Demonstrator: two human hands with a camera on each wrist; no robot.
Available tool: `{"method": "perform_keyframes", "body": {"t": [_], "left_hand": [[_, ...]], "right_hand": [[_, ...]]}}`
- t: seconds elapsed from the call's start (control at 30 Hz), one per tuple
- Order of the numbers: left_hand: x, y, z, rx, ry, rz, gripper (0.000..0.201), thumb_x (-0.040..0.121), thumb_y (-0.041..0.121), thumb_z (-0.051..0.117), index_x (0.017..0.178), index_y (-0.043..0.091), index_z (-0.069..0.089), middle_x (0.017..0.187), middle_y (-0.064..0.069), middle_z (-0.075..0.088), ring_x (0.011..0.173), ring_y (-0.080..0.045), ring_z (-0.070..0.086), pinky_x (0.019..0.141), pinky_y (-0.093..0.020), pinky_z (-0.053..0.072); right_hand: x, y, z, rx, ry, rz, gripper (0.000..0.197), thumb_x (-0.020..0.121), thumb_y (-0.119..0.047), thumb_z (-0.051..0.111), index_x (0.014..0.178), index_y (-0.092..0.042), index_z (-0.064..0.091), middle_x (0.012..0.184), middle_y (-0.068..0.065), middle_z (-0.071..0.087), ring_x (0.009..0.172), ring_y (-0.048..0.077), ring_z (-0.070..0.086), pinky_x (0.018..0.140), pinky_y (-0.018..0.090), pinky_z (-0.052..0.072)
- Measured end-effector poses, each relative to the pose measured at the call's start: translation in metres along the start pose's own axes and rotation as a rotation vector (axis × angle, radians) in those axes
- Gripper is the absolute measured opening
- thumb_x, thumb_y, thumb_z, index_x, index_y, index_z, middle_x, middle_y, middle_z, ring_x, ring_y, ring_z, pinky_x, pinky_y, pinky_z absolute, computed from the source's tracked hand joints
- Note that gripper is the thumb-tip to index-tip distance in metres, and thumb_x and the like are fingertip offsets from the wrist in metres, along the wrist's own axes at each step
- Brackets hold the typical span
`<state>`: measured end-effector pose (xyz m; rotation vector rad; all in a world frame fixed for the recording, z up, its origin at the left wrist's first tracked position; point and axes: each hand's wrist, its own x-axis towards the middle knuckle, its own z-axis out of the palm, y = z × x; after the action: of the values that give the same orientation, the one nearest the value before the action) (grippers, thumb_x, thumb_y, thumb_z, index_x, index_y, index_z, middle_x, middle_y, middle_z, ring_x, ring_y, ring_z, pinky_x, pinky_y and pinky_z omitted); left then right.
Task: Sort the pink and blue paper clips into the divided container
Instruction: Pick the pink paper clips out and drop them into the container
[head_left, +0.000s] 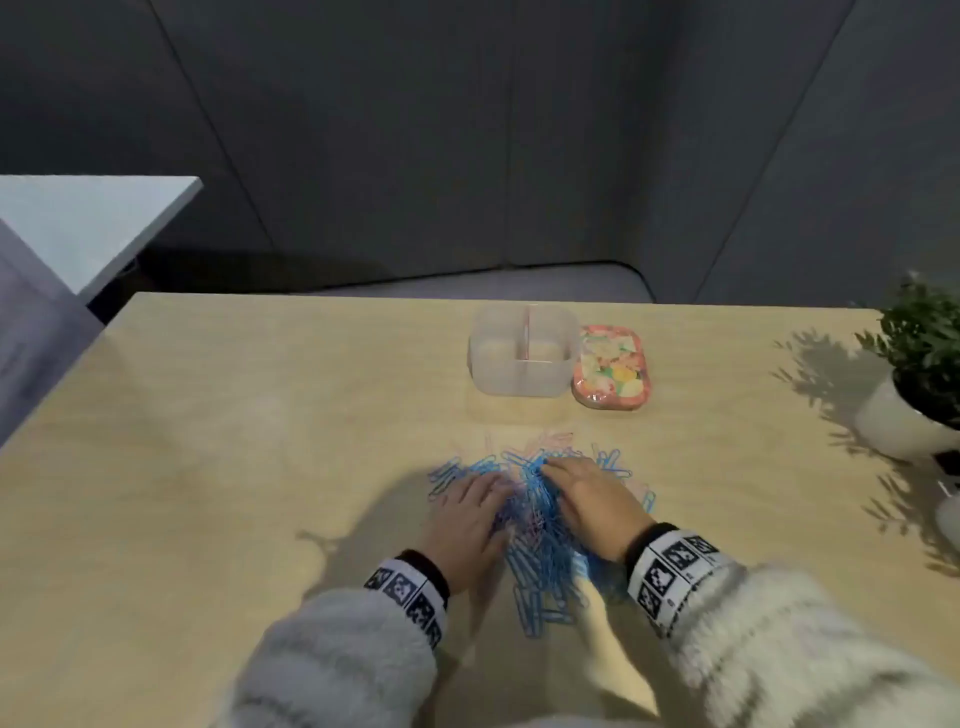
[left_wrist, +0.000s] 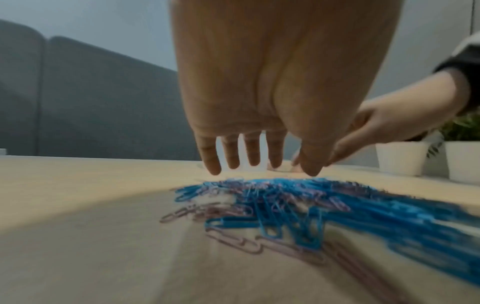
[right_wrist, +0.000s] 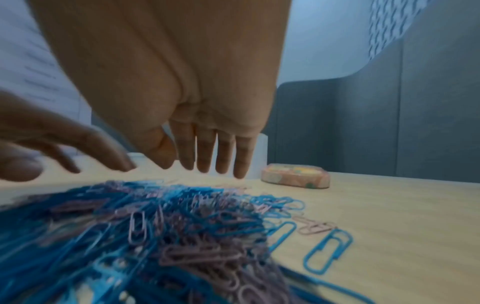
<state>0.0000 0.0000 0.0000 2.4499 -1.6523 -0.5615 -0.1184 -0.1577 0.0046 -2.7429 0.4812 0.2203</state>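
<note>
A mixed heap of pink and blue paper clips (head_left: 540, 514) lies on the wooden surface (head_left: 234, 467) close to the person, with a few strays spread flat at its right edge, and the divided container (head_left: 523, 349) stands farther back, well apart from the heap and seemingly with nothing in it yet, just beside a small flowered tin (head_left: 612, 370). The left hand (head_left: 467, 519) and the right hand (head_left: 592, 499) are over the heap on either side, each grip released with fingers straight and slightly spread; the wrist views show the fingertips (left_wrist: 215, 164) pointing down just above or at the clips, grasping nothing. These clips look very light, thin and stiff, with a smooth coating that is likely slippery, and in a heap they will probably hook into one another, so a lifted clip may drag neighbours of the wrong colour along. A pinch between thumb and forefinger across the long sides of a single clip seems best, starting with the loose ones lying flat at the rim, where a fingertip can slide one free first; spreading the heap thinner should make colours easier to separate
</note>
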Motion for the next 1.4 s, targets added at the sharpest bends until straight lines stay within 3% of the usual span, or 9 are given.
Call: {"method": "perform_keyframes", "body": {"t": [0.13, 0.27, 0.43, 0.53, 0.7, 0.87, 1.03, 1.23, 1.4], "left_hand": [[0.014, -0.001, 0.013, 0.12, -0.067, -0.055, 0.081, 0.077, 0.061, 0.001, 0.147, 0.023, 0.011, 0.158, 0.003, 0.008, 0.146, -0.02, 0.008, 0.118, -0.038, 0.011], [0.003, -0.001, 0.018, 0.142, -0.059, -0.034, 0.084, 0.072, 0.059, -0.001, 0.141, 0.023, 0.031, 0.151, -0.002, 0.032, 0.14, -0.024, 0.027, 0.112, -0.041, 0.025], [0.004, 0.001, -0.008, 0.02, 0.024, -0.048, 0.063, 0.082, 0.052, 0.008, 0.121, 0.029, 0.051, 0.133, 0.007, 0.048, 0.125, -0.019, 0.042, 0.101, -0.037, 0.03], [0.037, -0.018, -0.027, -0.066, 0.137, -0.128, 0.028, 0.093, 0.029, 0.04, 0.114, 0.021, 0.057, 0.126, -0.001, 0.052, 0.115, -0.024, 0.046, 0.095, -0.037, 0.038], [0.078, -0.036, -0.034, -0.168, 0.004, -0.079, 0.038, 0.09, 0.026, 0.053, 0.127, 0.018, 0.05, 0.131, -0.004, 0.049, 0.119, -0.02, 0.043, 0.105, -0.033, 0.038], [0.091, -0.027, -0.03, -0.068, -0.038, 0.051, 0.031, 0.082, 0.033, 0.063, 0.112, 0.023, 0.062, 0.113, 0.0, 0.058, 0.106, -0.019, 0.05, 0.095, -0.031, 0.044], [0.092, -0.022, -0.021, -0.106, 0.014, 0.029, 0.02, 0.081, 0.031, 0.066, 0.094, 0.017, 0.071, 0.101, -0.004, 0.062, 0.097, -0.024, 0.055, 0.084, -0.037, 0.044], [0.077, -0.027, -0.014, -0.083, 0.086, 0.017, 0.019, 0.081, 0.035, 0.063, 0.091, 0.02, 0.067, 0.106, 0.002, 0.057, 0.102, -0.018, 0.048, 0.085, -0.028, 0.036], [0.062, -0.029, -0.016, -0.115, 0.0, -0.004, 0.025, 0.08, 0.042, 0.063, 0.094, 0.021, 0.067, 0.105, 0.002, 0.055, 0.1, -0.016, 0.046, 0.087, -0.029, 0.036]], "right_hand": [[-0.001, -0.008, 0.015, -0.06, 0.008, -0.002, 0.046, 0.089, -0.015, 0.042, 0.135, -0.016, 0.044, 0.141, 0.001, 0.045, 0.13, 0.021, 0.043, 0.105, 0.038, 0.036], [-0.02, -0.004, 0.021, -0.092, 0.047, -0.06, 0.038, 0.074, -0.029, 0.044, 0.104, -0.025, 0.067, 0.104, -0.009, 0.068, 0.09, 0.014, 0.067, 0.071, 0.03, 0.055], [0.007, 0.024, -0.007, 0.115, 0.097, -0.02, 0.034, 0.088, -0.008, 0.044, 0.117, -0.012, 0.061, 0.12, 0.006, 0.063, 0.11, 0.027, 0.054, 0.096, 0.036, 0.042], [0.04, 0.042, -0.024, 0.15, 0.136, 0.091, 0.035, 0.09, -0.005, 0.044, 0.12, -0.012, 0.06, 0.124, 0.008, 0.059, 0.115, 0.025, 0.051, 0.1, 0.036, 0.042], [0.074, 0.049, -0.033, 0.081, -0.056, 0.053, 0.046, 0.085, -0.009, 0.058, 0.13, -0.017, 0.051, 0.129, 0.006, 0.05, 0.121, 0.022, 0.046, 0.103, 0.036, 0.042], [0.077, 0.046, -0.025, -0.03, -0.079, -0.06, 0.034, 0.089, -0.015, 0.053, 0.121, -0.025, 0.06, 0.125, 0.002, 0.051, 0.116, 0.022, 0.044, 0.086, 0.035, 0.045], [0.073, 0.047, -0.019, 0.072, -0.032, -0.074, 0.019, 0.088, -0.016, 0.054, 0.097, -0.013, 0.071, 0.1, 0.008, 0.062, 0.098, 0.026, 0.054, 0.083, 0.038, 0.046], [0.077, 0.046, -0.016, 0.147, -0.073, 0.034, 0.003, 0.086, -0.009, 0.056, 0.085, -0.011, 0.058, 0.097, 0.008, 0.058, 0.091, 0.022, 0.052, 0.086, 0.031, 0.04], [0.081, 0.044, -0.031, 0.266, -0.166, 0.128, 0.018, 0.087, -0.002, 0.051, 0.074, -0.014, 0.048, 0.078, 0.003, 0.055, 0.076, 0.022, 0.054, 0.068, 0.029, 0.043]]}}
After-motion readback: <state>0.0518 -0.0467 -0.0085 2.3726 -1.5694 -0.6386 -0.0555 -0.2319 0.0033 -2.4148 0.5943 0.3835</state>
